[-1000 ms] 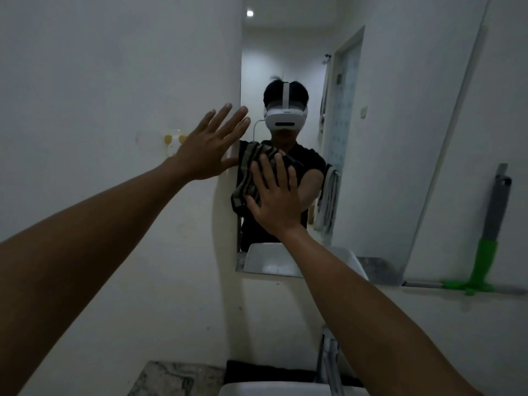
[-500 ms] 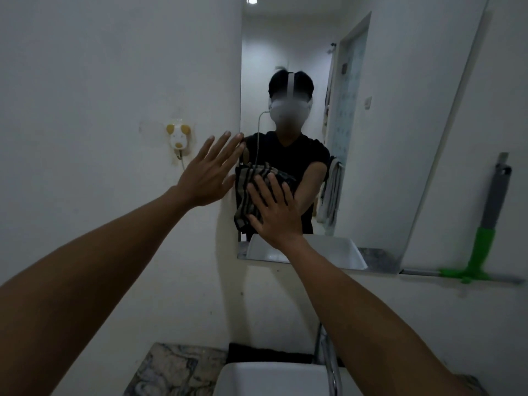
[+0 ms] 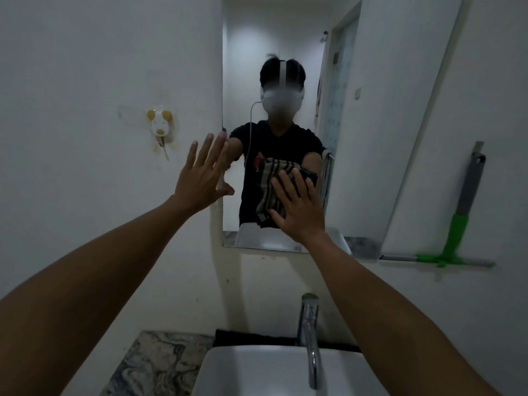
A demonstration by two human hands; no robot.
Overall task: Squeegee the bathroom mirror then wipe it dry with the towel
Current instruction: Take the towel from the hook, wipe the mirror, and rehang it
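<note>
My right hand (image 3: 297,208), fingers spread flat on the striped towel (image 3: 271,184), has slid it rightward and down the mirror (image 3: 357,138), so drying nears the bottom edge, while my open left hand (image 3: 201,178) braces at its left rim.

Striped brown-and-cream towel (image 3: 273,186); green-and-grey squeegee (image 3: 456,235); marbled counter (image 3: 155,364).

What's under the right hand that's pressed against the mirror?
A dark striped towel sits between the right hand and the wall mirror. The cloth directly beneath the palm, and the glass behind it, are covered from view.
</note>
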